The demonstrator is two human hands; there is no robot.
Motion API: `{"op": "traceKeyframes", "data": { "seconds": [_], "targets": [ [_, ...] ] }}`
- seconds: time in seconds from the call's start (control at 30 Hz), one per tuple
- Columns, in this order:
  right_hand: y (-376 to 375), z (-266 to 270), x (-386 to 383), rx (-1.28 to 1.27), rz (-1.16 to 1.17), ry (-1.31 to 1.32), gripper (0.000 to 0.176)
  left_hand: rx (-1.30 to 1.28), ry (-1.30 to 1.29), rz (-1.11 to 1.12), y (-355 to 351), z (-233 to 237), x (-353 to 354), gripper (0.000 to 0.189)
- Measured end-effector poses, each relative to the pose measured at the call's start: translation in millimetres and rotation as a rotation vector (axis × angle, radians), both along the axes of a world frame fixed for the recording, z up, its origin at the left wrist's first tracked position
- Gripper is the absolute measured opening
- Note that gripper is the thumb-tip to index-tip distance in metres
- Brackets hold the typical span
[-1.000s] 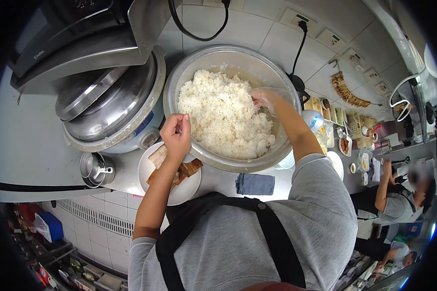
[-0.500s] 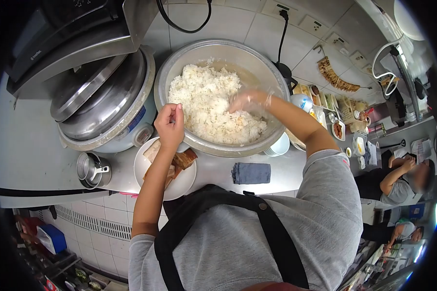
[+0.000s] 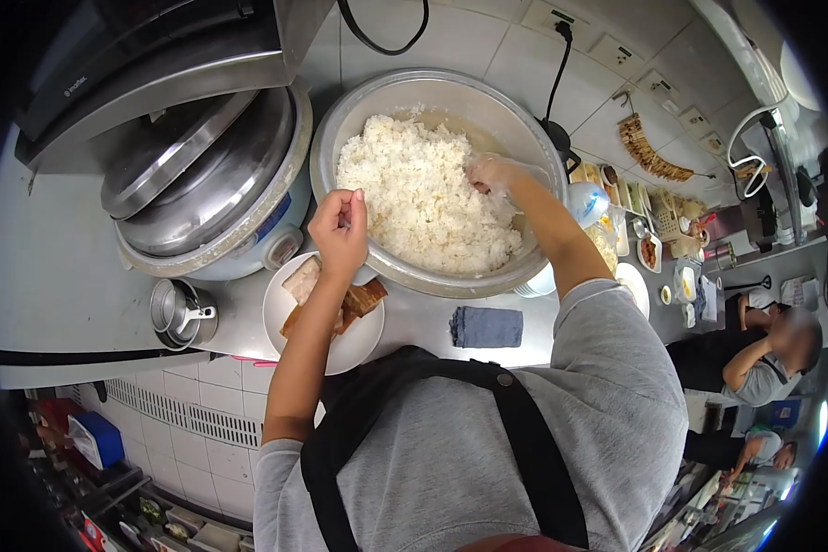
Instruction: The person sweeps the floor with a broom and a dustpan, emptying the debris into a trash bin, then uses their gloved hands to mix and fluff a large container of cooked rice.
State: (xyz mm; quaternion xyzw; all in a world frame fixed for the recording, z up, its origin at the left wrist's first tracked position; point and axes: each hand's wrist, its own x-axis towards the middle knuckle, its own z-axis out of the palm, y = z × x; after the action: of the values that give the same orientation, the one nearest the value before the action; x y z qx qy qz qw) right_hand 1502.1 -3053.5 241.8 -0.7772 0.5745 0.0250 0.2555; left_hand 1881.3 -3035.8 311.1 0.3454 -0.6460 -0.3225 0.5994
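A mound of cooked white rice [image 3: 423, 198] fills much of a large round metal bowl [image 3: 405, 85]. My right hand [image 3: 495, 173], in a thin clear plastic glove, is inside the bowl at the rice's right edge. Its fingers are curled against the rice, their tips partly hidden. At the bowl's left rim is my bare left hand [image 3: 339, 230], closed over the edge with the thumb uppermost. Below my left forearm, a white plate [image 3: 363, 345] carries several browned slabs of meat [image 3: 363, 296].
On the left stands a big rice cooker [image 3: 216, 230] with its metal lid tilted. Nested metal pots [image 3: 182, 313] are near it. A folded dark cloth [image 3: 486, 327] lies before the bowl. Food containers [image 3: 630, 198] line the right wall, and a co-worker [image 3: 754, 345] stands far right.
My right hand has moved from the middle of the rice to its right edge, and the mound's shape has shifted. My left hand stays at the rim. The whole view has shifted slightly.
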Motion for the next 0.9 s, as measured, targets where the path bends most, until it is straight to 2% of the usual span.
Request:
{"op": "traceKeyframes", "data": {
  "seconds": [0.07, 0.1, 0.17, 0.2, 0.27, 0.3, 0.37, 0.4, 0.57, 0.6, 0.77, 0.8, 0.9],
  "targets": [
    [2, -11, 5, 0.219, -0.495, -0.339, 0.016, 0.018, 0.014, 0.005, 0, -1, 0, 0.017],
    [4, -13, 17, 0.221, -0.498, -0.340, 0.016, 0.021, 0.012, 0.003, 1, -2, 0, 0.017],
    [6, -23, 37, -0.104, -0.292, 0.297, 0.014, 0.007, -0.002, -0.006, 1, -2, 1, 0.016],
    [4, -19, 30, -0.106, -0.292, 0.298, 0.014, 0.005, -0.001, -0.006, 1, -3, 1, 0.016],
    [-6, -6, 10, 0.098, 0.110, -0.174, 0.014, 0.011, -0.003, -0.017, 0, -4, 1, 0.016],
    [-2, 13, 22, 0.104, 0.112, -0.174, 0.014, 0.017, -0.003, -0.015, -1, -4, 1, 0.016],
    [17, 79, 69, -0.081, -0.119, 0.488, 0.014, -0.028, -0.023, -0.014, -1, -4, 3, 0.015],
    [18, 73, 69, -0.077, -0.114, 0.487, 0.014, -0.022, -0.024, -0.010, 1, -3, 4, 0.015],
    [32, 9, 25, 0.523, -1.060, 0.151, 0.019, 0.032, 0.021, 0.004, 3, 0, 2, 0.013],
    [38, 1, 18, 0.524, -1.055, 0.157, 0.019, 0.029, 0.034, 0.003, 2, 1, 2, 0.013],
    [78, -30, 1, 0.346, -0.029, 0.144, 0.047, 0.031, 0.032, 0.024, 3, 3, 1, 0.014],
    [81, -31, 5, 0.392, -0.025, 0.100, 0.047, 0.042, 0.032, 0.029, 3, 2, 1, 0.014],
    [87, -28, 15, 0.634, -0.388, -0.154, 0.050, 0.056, 0.043, 0.046, 2, 3, 1, 0.015]
  ]
}}
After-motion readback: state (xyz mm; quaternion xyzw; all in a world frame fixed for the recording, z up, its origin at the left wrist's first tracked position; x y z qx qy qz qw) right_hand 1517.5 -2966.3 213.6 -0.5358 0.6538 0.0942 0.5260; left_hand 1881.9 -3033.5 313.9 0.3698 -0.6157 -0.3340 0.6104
